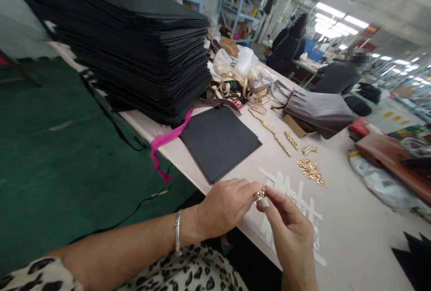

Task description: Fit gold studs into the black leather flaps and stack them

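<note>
Over the table's near edge, my left hand point(224, 205) and my right hand point(292, 226) meet with fingertips pinched together. Between them is a small cluster of gold metal pieces point(259, 193), partly covered by the fingers, so their exact form is unclear. Beyond the hands lies a loose pile of small gold pieces point(311, 172). Similar pieces are lined up in a long gold row point(276, 136), a short double row point(291, 140) and a small curved group point(310, 150). Strips of pale tape point(299, 201) are stuck to the tabletop below my hands.
A tall stack of black sheets point(161, 66) stands at left, beside a few flat black sheets point(220, 140) and a pink strip point(170, 136). Plastic bags point(244, 62), a dark brown leather piece point(319, 109) and a brown leather item point(387, 156) lie around. Two people sit farther back.
</note>
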